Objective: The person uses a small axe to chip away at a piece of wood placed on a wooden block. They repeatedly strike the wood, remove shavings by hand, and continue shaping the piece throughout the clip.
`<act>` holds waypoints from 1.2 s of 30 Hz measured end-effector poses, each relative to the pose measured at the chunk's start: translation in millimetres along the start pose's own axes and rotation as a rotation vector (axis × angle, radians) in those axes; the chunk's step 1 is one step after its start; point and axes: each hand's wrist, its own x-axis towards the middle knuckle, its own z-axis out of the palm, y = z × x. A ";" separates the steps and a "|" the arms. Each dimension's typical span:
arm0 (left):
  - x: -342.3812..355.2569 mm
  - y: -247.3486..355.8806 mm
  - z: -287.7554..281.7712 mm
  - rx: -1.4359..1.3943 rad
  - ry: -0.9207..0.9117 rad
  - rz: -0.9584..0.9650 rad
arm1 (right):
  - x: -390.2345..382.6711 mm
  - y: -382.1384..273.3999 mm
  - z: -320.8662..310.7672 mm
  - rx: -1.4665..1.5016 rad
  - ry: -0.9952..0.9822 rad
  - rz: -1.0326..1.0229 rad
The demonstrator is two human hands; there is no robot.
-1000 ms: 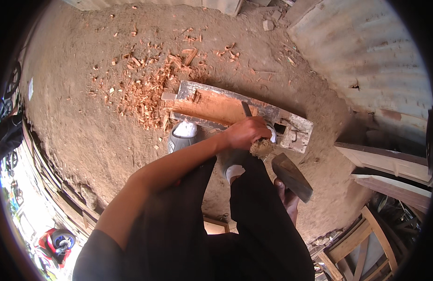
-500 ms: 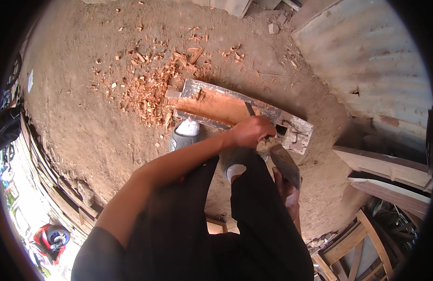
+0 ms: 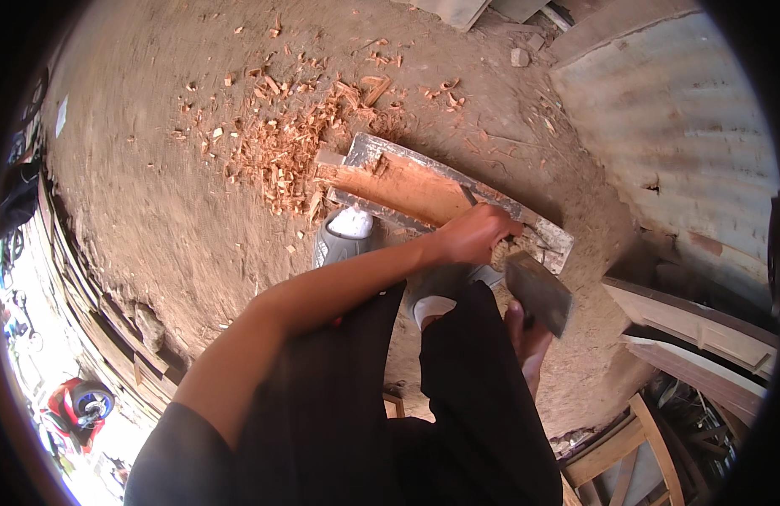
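My left hand (image 3: 480, 234) is closed around a chisel (image 3: 468, 196), its blade resting in the hollow of a long wooden piece (image 3: 407, 185). The chisel's frayed, pale handle end shows below that fist. The piece lies on the ground, grey and worn outside, with fresh orange wood exposed in its carved channel. Near the handle end is a mallet (image 3: 539, 293) with a broad grey, block-like head, held in my right hand (image 3: 529, 337). A gap separates the head from the chisel. My right fingers are partly hidden behind the mallet.
Wood chips (image 3: 289, 152) are heaped on the dirt floor beyond the piece's left end. My shoe (image 3: 339, 240) stands against its near side. A corrugated metal sheet (image 3: 677, 126) leans at right, above stacked boards (image 3: 693, 312). A wooden frame (image 3: 613, 451) lies at lower right.
The whole view has shifted slightly, moving the scene rightward. The mallet head has turned and shows more of its broad face. My left hand keeps its hold on the chisel.
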 end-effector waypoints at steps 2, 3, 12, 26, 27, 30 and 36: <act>7.6 2.6 -4.5 -0.007 0.004 -0.030 | 4.9 -4.8 -0.5 0.040 -0.026 0.008; 13.0 4.0 -6.3 0.001 0.007 -0.035 | -2.5 -8.9 -8.8 0.163 -0.023 0.104; 18.0 5.4 -6.8 -0.001 0.002 -0.104 | 16.5 -58.9 -30.9 0.267 0.095 0.205; 22.0 9.6 -14.2 -0.053 0.043 -0.111 | 27.0 -41.2 -2.4 0.357 0.223 0.135; 22.4 9.1 -13.7 -0.056 0.039 -0.115 | 27.6 -35.5 0.0 0.361 0.215 0.059; 21.6 8.0 -12.0 -0.060 0.025 -0.118 | 29.0 -11.0 11.5 -0.016 -0.027 0.179; 23.2 -7.4 -5.2 -0.070 0.179 -0.056 | 34.1 -40.2 -11.7 0.241 0.089 0.355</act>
